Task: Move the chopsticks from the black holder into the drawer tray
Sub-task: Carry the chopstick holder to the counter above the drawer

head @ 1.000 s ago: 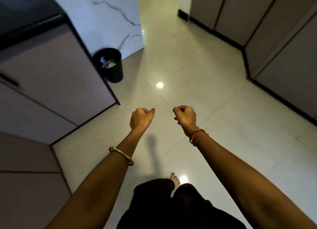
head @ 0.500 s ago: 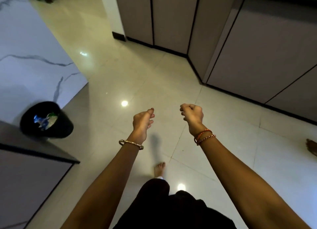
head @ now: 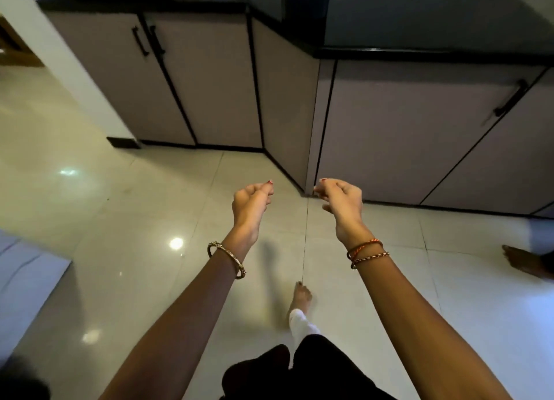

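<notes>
Neither the chopsticks, the black holder nor the drawer tray is in view. My left hand is stretched out in front of me over the tiled floor, its fingers loosely curled and holding nothing. My right hand is held out beside it at the same height, fingers also loosely curled and empty. A gap of about a hand's width separates them.
Grey lower cabinets with black handles stand ahead under a dark countertop; more cabinet doors lie at the left. Glossy floor tiles surround me. Another person's bare foot is at the right edge.
My view has swung right from the bin and marble wall toward the corner cabinets. Both hands have loosened from fists to loosely curled fingers. I have stepped forward.
</notes>
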